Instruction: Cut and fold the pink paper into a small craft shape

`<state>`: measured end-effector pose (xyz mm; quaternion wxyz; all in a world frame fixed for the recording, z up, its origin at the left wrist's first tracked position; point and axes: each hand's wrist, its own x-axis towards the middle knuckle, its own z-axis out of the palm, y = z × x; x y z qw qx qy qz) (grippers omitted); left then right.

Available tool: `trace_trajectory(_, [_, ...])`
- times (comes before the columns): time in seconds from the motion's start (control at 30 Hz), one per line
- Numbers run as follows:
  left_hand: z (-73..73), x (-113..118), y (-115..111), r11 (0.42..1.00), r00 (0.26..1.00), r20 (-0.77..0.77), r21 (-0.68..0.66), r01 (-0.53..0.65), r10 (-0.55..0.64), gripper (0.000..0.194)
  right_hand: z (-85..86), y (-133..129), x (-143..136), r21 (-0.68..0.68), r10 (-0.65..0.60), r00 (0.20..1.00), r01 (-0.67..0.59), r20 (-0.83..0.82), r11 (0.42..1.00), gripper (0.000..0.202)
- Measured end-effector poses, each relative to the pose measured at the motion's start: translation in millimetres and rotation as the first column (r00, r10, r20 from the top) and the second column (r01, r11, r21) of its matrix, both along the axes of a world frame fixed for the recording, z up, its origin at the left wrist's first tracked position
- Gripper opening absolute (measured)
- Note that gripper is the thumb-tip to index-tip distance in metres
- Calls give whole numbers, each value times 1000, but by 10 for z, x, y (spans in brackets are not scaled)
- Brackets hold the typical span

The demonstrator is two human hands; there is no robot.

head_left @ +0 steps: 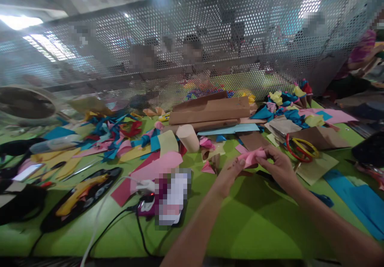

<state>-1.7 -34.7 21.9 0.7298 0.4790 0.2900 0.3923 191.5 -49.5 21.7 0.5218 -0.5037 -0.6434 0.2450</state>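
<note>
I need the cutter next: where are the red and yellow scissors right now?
The red and yellow scissors lie on brown paper on the green table, right of centre, just right of the right hand.

1. A green tabletop [258, 223] is carrying the clutter.
2. Coloured paper scraps [114, 139] are lying across its far left — blue, pink, yellow.
3. Brown cardboard sheets [210, 111] are resting behind a paper roll [187, 137].
4. Scissors [300, 149] are lying right.
</note>
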Motion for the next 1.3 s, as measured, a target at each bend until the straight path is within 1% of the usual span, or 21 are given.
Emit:
trace_trajectory(0.07, [39,20,-4,998,1000,-9,57,24,-24,58,13,-8,-11,3,9,1000,-9,18,1000,20])
trace_trajectory(0.13, [42,45,-1,997,999,-37,73,1,2,55,26,-17,-28,7,13,999,-13,32,1000,22])
trace_trajectory(0.3, [-42,88,8,993,989,-96,49,-107,111,41,42,-29,-56,4,20,999,-20,25,1000,25])
trace_trajectory(0.4, [-61,93,8,993,987,-115,55,-108,113,39,31,-26,-52,-26,14,1000,-14,0,1000,24])
trace_trajectory(0.5, [-55,94,9,993,987,-124,65,-97,104,40,3,-21,-46,-67,20,998,-24,-56,997,22])
trace_trajectory(0.6, [-59,95,15,991,985,-122,74,-110,119,42,-28,-18,-46,-110,26,992,-40,-125,993,22])
trace_trajectory(0.77, [-70,82,21,990,982,-146,102,-101,116,45,-51,-11,-53,-164,22,974,-60,-224,985,27])
trace_trajectory(0.93, [-53,67,17,975,967,-199,183,-123,159,38,-94,12,-51,-212,-15,951,-54,-310,976,33])
trace_trajectory(1.03, [-68,65,23,972,962,-212,197,-130,172,35,-118,31,-51,-232,-20,929,-71,-368,970,35])
trace_trajectory(1.13, [-101,63,27,973,960,-222,193,-131,173,38,-115,44,-54,-238,-14,903,-98,-429,966,36])
trace_trajectory(1.23, [-122,58,25,971,955,-232,196,-138,183,40,-82,47,-58,-259,6,881,-145,-474,955,46])
trace_trajectory(1.3, [-118,56,21,970,956,-229,201,-137,183,40,-54,44,-62,-283,8,869,-170,-495,944,45])
